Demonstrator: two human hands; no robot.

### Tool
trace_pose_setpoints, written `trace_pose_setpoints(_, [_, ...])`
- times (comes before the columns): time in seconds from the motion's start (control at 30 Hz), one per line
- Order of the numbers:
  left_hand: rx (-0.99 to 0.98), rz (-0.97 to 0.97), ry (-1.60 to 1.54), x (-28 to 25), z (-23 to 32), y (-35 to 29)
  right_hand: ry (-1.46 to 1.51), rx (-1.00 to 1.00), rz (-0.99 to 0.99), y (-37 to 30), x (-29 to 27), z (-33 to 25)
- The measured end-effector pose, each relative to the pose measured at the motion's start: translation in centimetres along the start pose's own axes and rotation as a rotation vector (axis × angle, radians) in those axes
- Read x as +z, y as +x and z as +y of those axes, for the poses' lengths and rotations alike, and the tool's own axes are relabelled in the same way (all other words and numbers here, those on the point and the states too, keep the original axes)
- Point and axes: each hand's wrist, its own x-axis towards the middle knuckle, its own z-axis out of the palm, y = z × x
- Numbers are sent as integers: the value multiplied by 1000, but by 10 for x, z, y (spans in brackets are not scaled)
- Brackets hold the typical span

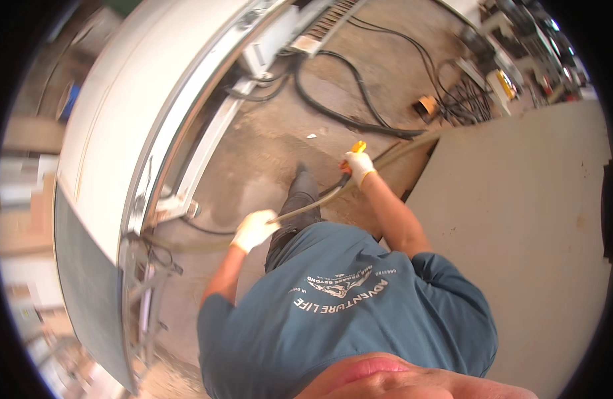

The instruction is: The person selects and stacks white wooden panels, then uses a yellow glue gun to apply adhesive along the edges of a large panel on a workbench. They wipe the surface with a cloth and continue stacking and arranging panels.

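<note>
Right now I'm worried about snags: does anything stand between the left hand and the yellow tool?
Nothing visible does; only the pale hose runs from the left hand toward the yellow tool in the right hand.

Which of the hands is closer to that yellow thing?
The right. The right hand grips the yellow thing; the left hand is farther off, down and to the left, holding the pale hose.

The blurred left hand hides the stretch of hose inside its grip. Gloved fingers of the right hand cover part of the yellow-and-orange tool. The white curved panel runs off the top edge; clutter at upper right is too smeared to identify.
</note>
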Motion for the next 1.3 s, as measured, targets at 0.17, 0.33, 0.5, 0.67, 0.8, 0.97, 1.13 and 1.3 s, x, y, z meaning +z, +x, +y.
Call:
trace_pose_setpoints(0.17, [-647,-129,223,-7,-146,2,-267,199,334,92,-187,-57])
trace_pose_setpoints(0.33, [-829,-387,-326,-53,-166,151,-2,370,141,116,-252,-105])
trace_pose_setpoints(0.5, [-699,-590,17,-155,-58,422,-26,310,-130,153,-249,-168])
trace_pose_setpoints(0.67, [-800,-695,175,-193,64,654,-302,232,100,242,-349,-253])
trace_pose_setpoints(0.8, [-719,-631,127,-178,150,771,79,204,545,357,-490,-319])
trace_pose_setpoints(0.97, [-666,-553,263,-213,250,831,283,154,490,483,-628,-415])
trace_pose_setpoints(1.13, [-720,-463,223,-240,333,916,127,185,255,571,-709,-539])
trace_pose_setpoints(1.3, [-749,-405,161,-222,391,1026,-167,190,89,659,-750,-644])
